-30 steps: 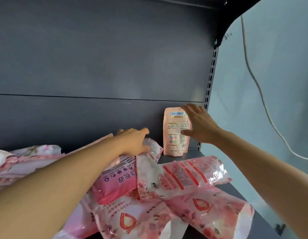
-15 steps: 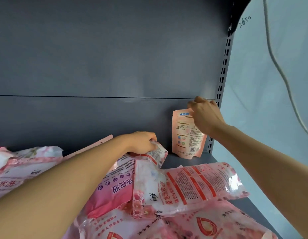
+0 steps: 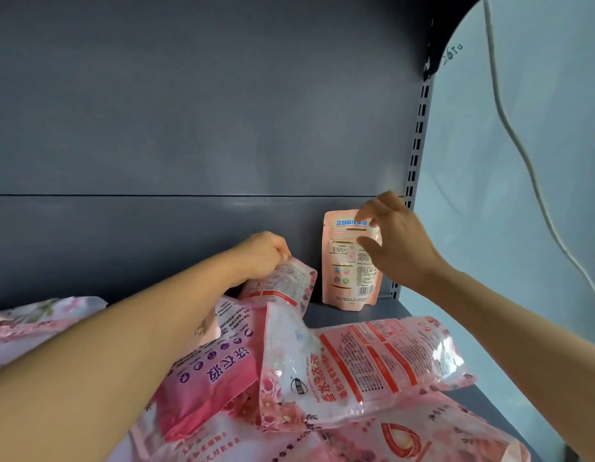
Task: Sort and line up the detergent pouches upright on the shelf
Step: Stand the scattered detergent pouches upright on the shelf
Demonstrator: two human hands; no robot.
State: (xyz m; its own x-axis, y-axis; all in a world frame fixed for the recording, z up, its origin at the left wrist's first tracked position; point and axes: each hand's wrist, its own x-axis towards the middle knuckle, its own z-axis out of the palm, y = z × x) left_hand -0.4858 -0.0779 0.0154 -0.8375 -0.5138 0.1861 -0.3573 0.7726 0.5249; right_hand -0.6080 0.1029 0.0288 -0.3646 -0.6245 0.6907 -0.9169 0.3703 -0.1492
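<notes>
On the dark grey shelf (image 3: 399, 310), in the far right corner, one small peach-pink pouch (image 3: 348, 265) stands upright against the back panel (image 3: 189, 128), just beside the slotted upright post (image 3: 418, 135); its printed back side with a barcode faces us. The right hand (image 3: 394, 240) is in front of the upper right part of this pouch; its fingers (image 3: 366, 215) are loosely spread and a little bent, the thumb lower over the print; whether the tips really touch the pouch I cannot tell, because that part is blurred.

The left hand (image 3: 264, 253) reaches in from the lower left and its fingers are curled, pinching the top edge of a tilted pink pouch (image 3: 282, 281), which leans on the pile to the left of the standing one, near but apart from it.

In front lies a heap of bigger pink pouches, flat and overlapping: a glossy floral pouch (image 3: 356, 365) across the middle, a deep pink pouch (image 3: 216, 368) under the left forearm, a large pale pouch (image 3: 423, 438) at the bottom, more pouches (image 3: 39, 321) at the far left.

At the right, behind the shelf, is a pale wall (image 3: 539, 161) with a white cable (image 3: 519, 151) hanging down.
</notes>
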